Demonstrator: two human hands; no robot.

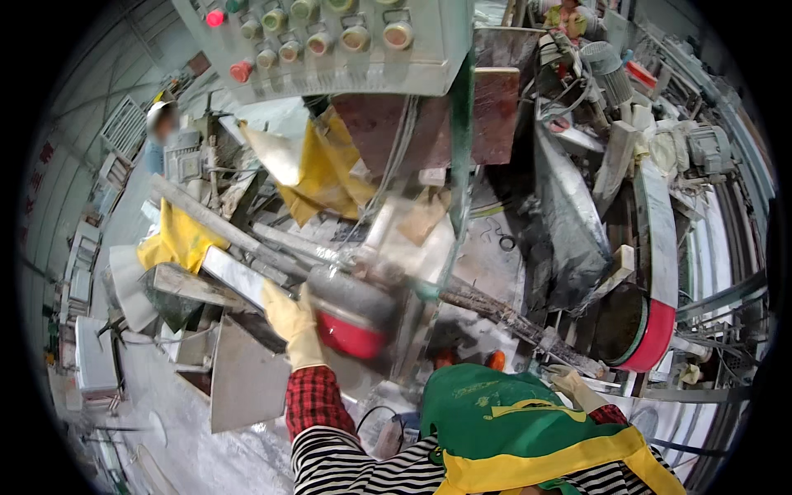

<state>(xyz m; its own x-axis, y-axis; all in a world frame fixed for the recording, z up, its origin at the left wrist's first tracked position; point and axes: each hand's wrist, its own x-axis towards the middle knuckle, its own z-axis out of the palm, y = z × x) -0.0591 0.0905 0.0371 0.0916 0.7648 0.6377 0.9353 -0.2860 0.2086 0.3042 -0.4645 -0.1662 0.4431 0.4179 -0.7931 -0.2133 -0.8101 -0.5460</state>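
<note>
My left hand point(290, 323), in a pale yellow rubber glove, reaches forward with its fingers stretched and the thumb apart. It is at the near end of a long pale strip point(242, 275), beside a roller-like machine part with a red band point(351, 333) and a grey drum point(351, 295). Whether the fingertips touch the strip, I cannot tell. My right hand point(577, 389), gloved alike, is low at the right, partly behind my green apron point(487, 412); its fingers are too hidden to read. Near it lies a dusty rod point(528, 328).
A control box point(330, 70) with several round buttons hangs ahead. A second red-banded wheel point(652, 338) stands at the right. Yellow sheeting point(330, 165) drapes over the machinery. A flat board point(243, 371) leans below my left hand. Another person point(158, 136) is far left.
</note>
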